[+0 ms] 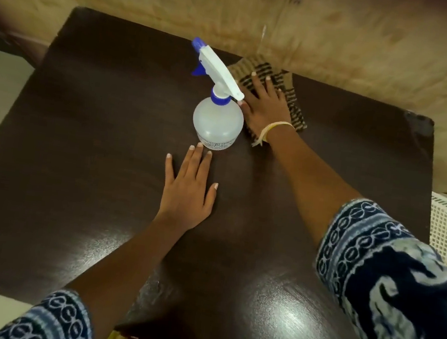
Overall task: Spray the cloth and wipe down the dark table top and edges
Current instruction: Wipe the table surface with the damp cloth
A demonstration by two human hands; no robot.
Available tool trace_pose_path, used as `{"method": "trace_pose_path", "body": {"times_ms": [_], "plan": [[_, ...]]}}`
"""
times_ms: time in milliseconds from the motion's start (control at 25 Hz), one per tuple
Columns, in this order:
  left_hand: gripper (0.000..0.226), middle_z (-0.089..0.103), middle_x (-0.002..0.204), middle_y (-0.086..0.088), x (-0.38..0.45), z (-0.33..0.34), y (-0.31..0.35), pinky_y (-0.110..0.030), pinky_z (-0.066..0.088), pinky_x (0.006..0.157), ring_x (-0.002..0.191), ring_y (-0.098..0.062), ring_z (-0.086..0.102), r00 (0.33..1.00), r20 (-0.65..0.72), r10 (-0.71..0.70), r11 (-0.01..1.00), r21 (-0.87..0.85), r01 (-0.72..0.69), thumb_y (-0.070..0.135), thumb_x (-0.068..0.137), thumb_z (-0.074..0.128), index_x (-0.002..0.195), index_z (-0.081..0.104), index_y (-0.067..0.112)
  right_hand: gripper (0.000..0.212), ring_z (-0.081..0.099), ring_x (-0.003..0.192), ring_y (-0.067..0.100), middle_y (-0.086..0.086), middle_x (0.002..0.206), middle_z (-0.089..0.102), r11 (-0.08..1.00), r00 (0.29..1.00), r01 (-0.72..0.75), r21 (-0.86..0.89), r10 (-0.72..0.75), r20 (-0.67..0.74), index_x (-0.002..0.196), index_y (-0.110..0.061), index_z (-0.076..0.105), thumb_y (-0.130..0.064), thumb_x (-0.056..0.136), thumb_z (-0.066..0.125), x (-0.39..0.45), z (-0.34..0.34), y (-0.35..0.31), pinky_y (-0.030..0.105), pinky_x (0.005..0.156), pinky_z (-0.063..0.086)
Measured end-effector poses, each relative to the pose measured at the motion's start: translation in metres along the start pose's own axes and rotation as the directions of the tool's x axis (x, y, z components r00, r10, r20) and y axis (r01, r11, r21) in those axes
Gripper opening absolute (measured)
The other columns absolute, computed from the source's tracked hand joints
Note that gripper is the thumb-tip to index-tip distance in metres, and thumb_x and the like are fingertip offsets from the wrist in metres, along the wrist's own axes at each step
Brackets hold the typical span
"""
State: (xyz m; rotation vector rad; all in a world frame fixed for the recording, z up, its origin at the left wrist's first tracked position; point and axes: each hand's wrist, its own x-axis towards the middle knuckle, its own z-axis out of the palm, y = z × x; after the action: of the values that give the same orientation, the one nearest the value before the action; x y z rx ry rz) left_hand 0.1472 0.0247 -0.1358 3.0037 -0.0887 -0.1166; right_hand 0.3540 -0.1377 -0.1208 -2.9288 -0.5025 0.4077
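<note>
A clear spray bottle with a white and blue trigger head stands upright near the middle of the dark table top. Just right of it, at the table's far edge, lies a brown cloth with black stripes. My right hand presses flat on the cloth, fingers spread and straight. My left hand rests flat on the bare table, its fingertips just short of the bottle's base and holding nothing.
A wooden wall runs behind the table's far edge. A white plastic basket stands on the floor past the table's right edge. Light floor shows at the left. The table's far right corner looks scuffed.
</note>
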Motion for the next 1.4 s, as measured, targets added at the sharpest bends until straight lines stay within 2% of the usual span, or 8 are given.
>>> {"method": "trace_pose_path", "body": {"times_ms": [160, 440, 520, 640, 840, 960, 1120, 1400], "plan": [[0.067, 0.021, 0.162, -0.010, 0.002, -0.003, 0.000, -0.059, 0.010, 0.119, 0.150, -0.025, 0.017, 0.999, 0.032, 0.002, 0.999, 0.032, -0.003, 0.048, 0.096, 0.026, 0.153, 0.024, 0.012, 0.049, 0.015, 0.149, 0.032, 0.001, 0.162, 0.019, 0.955, 0.934, -0.282, 0.096, 0.296, -0.198, 0.149, -0.043, 0.028, -0.042, 0.100, 0.032, -0.047, 0.011, 0.055, 0.052, 0.117, 0.021], [0.063, 0.021, 0.162, -0.009, -0.028, -0.014, -0.012, -0.059, 0.009, 0.119, 0.151, -0.023, 0.017, 0.999, 0.041, 0.009, 1.000, 0.002, -0.009, 0.045, 0.099, 0.032, 0.153, 0.026, 0.013, 0.054, 0.005, 0.150, 0.035, 0.007, 0.164, 0.009, 0.380, 0.362, -0.828, 0.411, 0.924, -0.125, 0.152, -0.036, 0.024, -0.045, 0.098, 0.027, -0.198, 0.053, 0.035, 0.057, 0.117, 0.006], [0.060, 0.024, 0.161, -0.010, -0.050, -0.016, -0.025, -0.059, 0.008, 0.118, 0.150, -0.024, 0.019, 0.999, -0.001, -0.053, 0.998, -0.035, 0.053, 0.042, 0.099, 0.035, 0.151, 0.030, 0.012, 0.058, 0.003, 0.148, 0.041, 0.013, 0.163, 0.007, 0.379, 0.379, -0.819, 0.431, 0.921, -0.090, 0.153, -0.032, 0.023, -0.045, 0.097, 0.030, -0.181, 0.054, -0.014, 0.061, 0.115, 0.004], [0.058, 0.024, 0.161, -0.010, -0.095, -0.016, -0.052, -0.060, 0.006, 0.117, 0.150, -0.024, 0.018, 0.989, -0.028, -0.146, 0.989, -0.043, 0.145, 0.042, 0.099, 0.033, 0.149, 0.032, 0.012, 0.063, 0.002, 0.148, 0.043, 0.015, 0.163, 0.007, 0.628, 0.637, -0.682, 0.375, 0.762, -0.119, 0.153, -0.029, 0.021, -0.043, 0.094, 0.036, -0.159, 0.065, -0.113, 0.062, 0.115, 0.002], [0.062, 0.027, 0.159, -0.013, -0.165, -0.013, -0.097, -0.061, 0.005, 0.116, 0.149, -0.026, 0.020, 0.974, -0.034, -0.223, 0.974, 0.020, 0.224, 0.045, 0.097, 0.023, 0.147, 0.035, 0.010, 0.059, 0.008, 0.148, 0.039, 0.004, 0.163, 0.014, 0.999, 0.997, 0.032, 0.038, -0.029, -0.071, 0.151, -0.039, 0.025, -0.041, 0.094, 0.038, -0.182, 0.091, -0.211, 0.060, 0.117, 0.010], [0.058, 0.028, 0.158, -0.013, -0.188, -0.010, -0.106, -0.062, 0.009, 0.115, 0.148, -0.027, 0.023, 0.977, -0.002, -0.215, 0.975, 0.052, 0.215, 0.040, 0.100, 0.031, 0.147, 0.034, 0.008, 0.056, 0.016, 0.148, 0.031, -0.002, 0.161, 0.022, 0.960, 0.959, 0.279, -0.016, -0.280, -0.051, 0.147, -0.043, 0.033, -0.038, 0.092, 0.040, -0.203, 0.094, -0.182, 0.052, 0.118, 0.017], [0.058, 0.026, 0.159, -0.012, -0.198, -0.014, -0.119, -0.061, 0.011, 0.116, 0.149, -0.026, 0.021, 0.987, 0.014, -0.158, 0.986, 0.046, 0.157, 0.038, 0.100, 0.036, 0.150, 0.030, 0.009, 0.060, 0.020, 0.148, 0.031, -0.001, 0.160, 0.026, 0.972, 0.951, -0.210, 0.106, 0.228, -0.210, 0.146, -0.043, 0.035, -0.039, 0.086, 0.040, -0.247, 0.094, -0.100, 0.053, 0.116, 0.022], [0.062, 0.019, 0.162, -0.009, -0.211, -0.021, -0.157, -0.059, 0.009, 0.118, 0.151, -0.023, 0.016, 0.996, 0.090, 0.027, 0.999, 0.038, -0.030, 0.040, 0.100, 0.032, 0.153, 0.024, 0.010, 0.059, 0.001, 0.150, 0.034, 0.002, 0.164, 0.006, 0.423, 0.419, -0.828, 0.367, 0.903, -0.096, 0.152, -0.040, 0.021, -0.042, 0.094, 0.030, -0.344, 0.121, -0.126, 0.056, 0.118, 0.003]]}}
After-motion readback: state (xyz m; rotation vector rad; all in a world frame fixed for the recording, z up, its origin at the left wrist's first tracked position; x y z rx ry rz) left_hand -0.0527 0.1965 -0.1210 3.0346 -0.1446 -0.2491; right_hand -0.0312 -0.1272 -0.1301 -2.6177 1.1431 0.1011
